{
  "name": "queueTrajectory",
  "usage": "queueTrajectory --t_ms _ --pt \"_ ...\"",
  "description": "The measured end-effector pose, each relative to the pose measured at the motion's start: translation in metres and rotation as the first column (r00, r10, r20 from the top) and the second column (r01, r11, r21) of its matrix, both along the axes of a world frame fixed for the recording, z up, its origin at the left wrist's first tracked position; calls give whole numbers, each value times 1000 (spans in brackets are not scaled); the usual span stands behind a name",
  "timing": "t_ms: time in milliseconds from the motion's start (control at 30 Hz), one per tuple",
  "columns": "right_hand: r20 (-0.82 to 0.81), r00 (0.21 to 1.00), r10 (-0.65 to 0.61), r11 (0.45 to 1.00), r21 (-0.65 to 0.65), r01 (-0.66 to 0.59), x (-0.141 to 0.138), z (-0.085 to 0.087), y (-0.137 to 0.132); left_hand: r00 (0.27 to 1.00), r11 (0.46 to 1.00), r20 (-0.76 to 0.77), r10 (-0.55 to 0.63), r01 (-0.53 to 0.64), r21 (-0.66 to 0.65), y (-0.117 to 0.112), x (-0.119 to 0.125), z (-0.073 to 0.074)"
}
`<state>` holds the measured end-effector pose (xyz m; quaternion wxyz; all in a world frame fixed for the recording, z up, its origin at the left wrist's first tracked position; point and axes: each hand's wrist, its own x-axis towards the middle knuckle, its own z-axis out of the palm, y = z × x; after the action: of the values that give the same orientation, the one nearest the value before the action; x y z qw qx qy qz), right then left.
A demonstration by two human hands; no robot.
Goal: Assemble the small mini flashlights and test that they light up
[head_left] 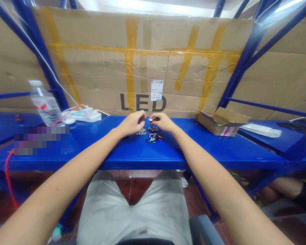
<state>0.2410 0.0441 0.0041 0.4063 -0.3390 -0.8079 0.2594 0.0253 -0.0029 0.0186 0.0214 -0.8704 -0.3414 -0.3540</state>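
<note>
Here the right hand (162, 121) pinches a small, silvery, rounded piece (151, 119) over the blue, flat worktop (127, 151), toward its back edge; the left hand (134, 123) curls nearby, grip unclear; light fingertip pressure, kept low, should prevent drops

On the table (132, 152), pieces (153, 138) lie between a bottle (46, 106) left and a box (210, 125) right.

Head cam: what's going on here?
A person sits at a blue table, working with both hands. The right hand pinches a small shiny piece. The left hand is beside it, fingers curled; whether it holds anything can't be told. Small metal pieces lie in two clusters near the hands, with shiny multicoloured pieces on the near side.
</note>
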Motion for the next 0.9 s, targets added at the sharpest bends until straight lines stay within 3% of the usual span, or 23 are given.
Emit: queueTrajectory --t_ms 100,267,533,900 --pt "11 1000 -16 1000 20 16 0 -1 2 987 988 -163 4 -29 -149 1 -14 8" --pt "17 999 -28 999 25 27 0 -1 2 947 916 -321 6 -134 -378 -1 -29 11" --pt "21 999 -24 1000 10 24 0 -1 -1 930 868 -368 2 -185 -462 3 -27 5" --pt "20 999 -26 1000 5 26 -1 -1 0 942 825 -336 -27 -168 -539 17 -34 -1"
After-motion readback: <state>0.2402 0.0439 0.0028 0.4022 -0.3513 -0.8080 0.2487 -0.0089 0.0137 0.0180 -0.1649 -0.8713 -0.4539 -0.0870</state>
